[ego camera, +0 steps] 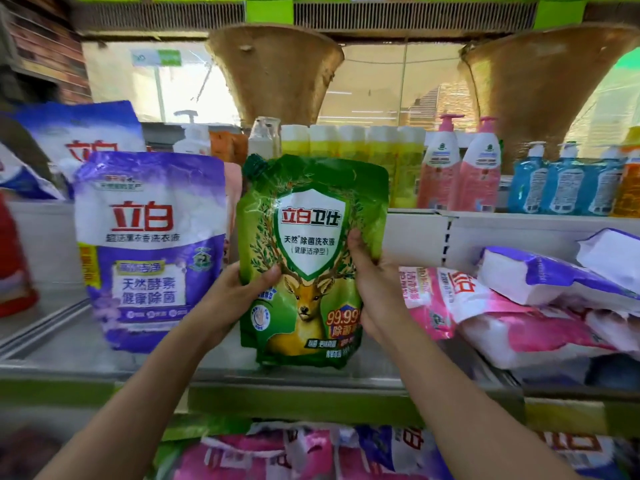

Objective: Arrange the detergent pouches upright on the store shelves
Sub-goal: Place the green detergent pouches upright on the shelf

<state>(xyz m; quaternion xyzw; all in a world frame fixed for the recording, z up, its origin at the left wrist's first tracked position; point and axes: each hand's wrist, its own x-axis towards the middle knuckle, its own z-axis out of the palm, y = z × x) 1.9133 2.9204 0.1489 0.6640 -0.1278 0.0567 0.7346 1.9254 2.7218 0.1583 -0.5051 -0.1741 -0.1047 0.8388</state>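
A green detergent pouch (311, 244) with a deer picture stands upright at the front of the middle shelf (294, 379). My left hand (239, 296) grips its left edge and my right hand (372, 285) grips its right edge. Just to its left a purple pouch (149, 244) stands upright. On the right of the same shelf, pink pouches (485, 313) and purple-and-white pouches (540, 275) lie flat in a heap.
Behind, a higher shelf carries yellow bottles (353, 150), pink pump bottles (460, 164) and blue pump bottles (568, 185). Another blue-and-white pouch (86, 133) stands at the back left. The lower shelf holds more pink and purple pouches (311, 452).
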